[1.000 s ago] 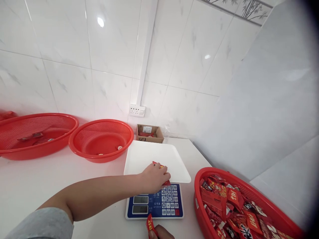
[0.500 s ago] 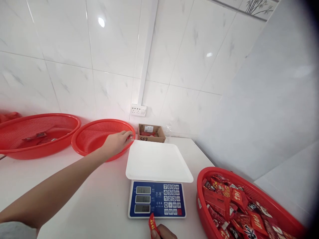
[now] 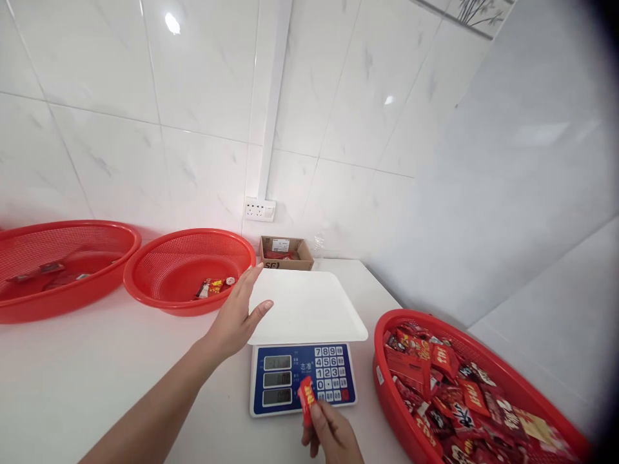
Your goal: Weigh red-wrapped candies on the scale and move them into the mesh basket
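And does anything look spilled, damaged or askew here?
Nothing stands out. The left basket, middle basket and right basket stand upright, packets inside; the white pan sits on the scale. The right hand holds a red packet; the left hand is open by the pan. The displays are too faint to check.

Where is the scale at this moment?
In the head view, the scale stands on the table below centre, between a red basket on the left and a fuller basket on the right; the right hand holds a packet at its near side.
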